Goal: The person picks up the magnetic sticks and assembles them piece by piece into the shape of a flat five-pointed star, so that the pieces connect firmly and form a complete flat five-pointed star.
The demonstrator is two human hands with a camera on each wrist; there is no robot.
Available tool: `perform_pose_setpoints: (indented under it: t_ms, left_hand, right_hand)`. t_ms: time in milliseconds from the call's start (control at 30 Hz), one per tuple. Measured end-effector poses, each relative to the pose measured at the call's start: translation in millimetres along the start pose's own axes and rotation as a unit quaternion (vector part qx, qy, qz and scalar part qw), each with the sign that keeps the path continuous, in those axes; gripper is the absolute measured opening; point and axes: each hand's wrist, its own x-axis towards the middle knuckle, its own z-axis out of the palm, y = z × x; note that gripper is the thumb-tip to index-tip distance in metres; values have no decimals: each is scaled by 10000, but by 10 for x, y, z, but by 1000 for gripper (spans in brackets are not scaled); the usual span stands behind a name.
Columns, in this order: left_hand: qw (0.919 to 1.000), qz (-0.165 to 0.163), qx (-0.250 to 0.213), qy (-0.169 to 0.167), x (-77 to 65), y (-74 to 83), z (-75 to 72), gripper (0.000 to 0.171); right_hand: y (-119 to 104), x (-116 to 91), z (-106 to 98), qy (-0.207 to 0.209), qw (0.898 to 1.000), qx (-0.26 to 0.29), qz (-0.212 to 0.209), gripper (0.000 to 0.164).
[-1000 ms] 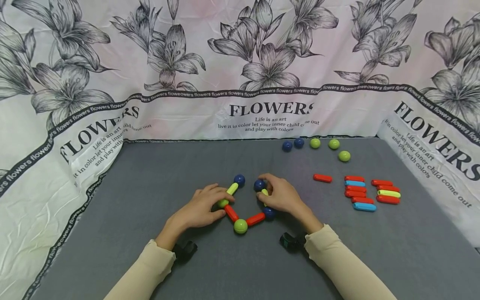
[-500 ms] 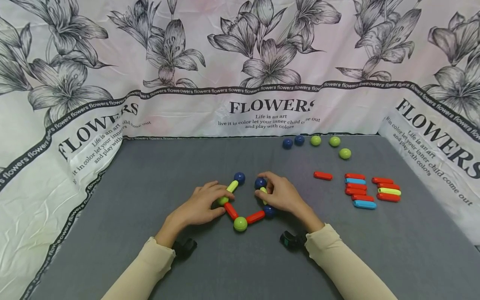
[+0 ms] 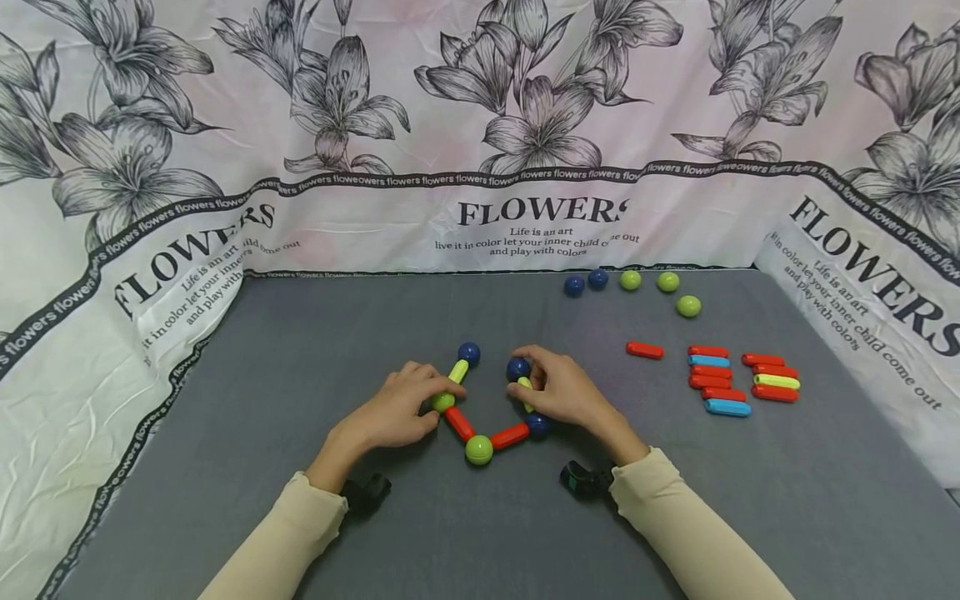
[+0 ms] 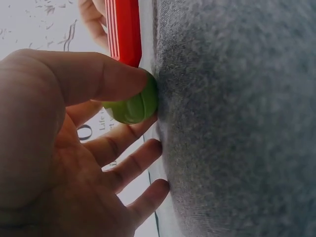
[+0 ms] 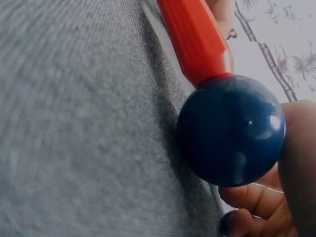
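Observation:
A bent chain of sticks and balls lies mid-table. A green ball (image 3: pixel 479 450) forms its near corner, with a red stick (image 3: pixel 460 424) and another red stick (image 3: pixel 510 437) running from it. My left hand (image 3: pixel 393 406) pinches a second green ball (image 4: pixel 133 106) between thumb and index finger. From there a yellow stick (image 3: pixel 458 372) leads to a blue ball (image 3: pixel 469 354). My right hand (image 3: pixel 566 387) holds the other yellow stick (image 3: pixel 527 395), index finger against the far blue ball (image 3: pixel 517 369). Closer in sits a third blue ball (image 5: pixel 232 131). A gap separates the chain's two far ends.
Loose blue balls (image 3: pixel 574 286) and green balls (image 3: pixel 668 282) lie along the back of the grey table (image 3: pixel 480 533). Red, blue and yellow sticks (image 3: pixel 708 372) lie in groups at right. One red stick (image 3: pixel 645 350) lies apart. A flowered cloth (image 3: pixel 360 233) stands behind.
The yellow stick and blue ball on the left side have swung slightly left, and my left thumb has drawn back a little. My right hand has stayed nearly still.

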Motion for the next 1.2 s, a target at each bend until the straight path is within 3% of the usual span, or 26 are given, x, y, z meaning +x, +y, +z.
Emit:
perform_pose_setpoints:
  t_ms: [800,867,1000,1200]
  left_hand:
    - [9998,8,-102,-140,-11,25,-65,41]
    - [9998,-20,-114,-165,-11,22,-67,43]
    - [9997,-83,-121,-208,-10,17,-71,47]
    - [9996,-134,-134,-215,-10,9,-60,50]
  right_hand:
    - [-4,0,-104,7,9997,228,104,50]
    - [40,-3,-169,160,9995,250,115,49]
    - [190,-20,-341,864,9960,125,211,39]
    - [485,-89,-573,1937,9793,-201,554,28]
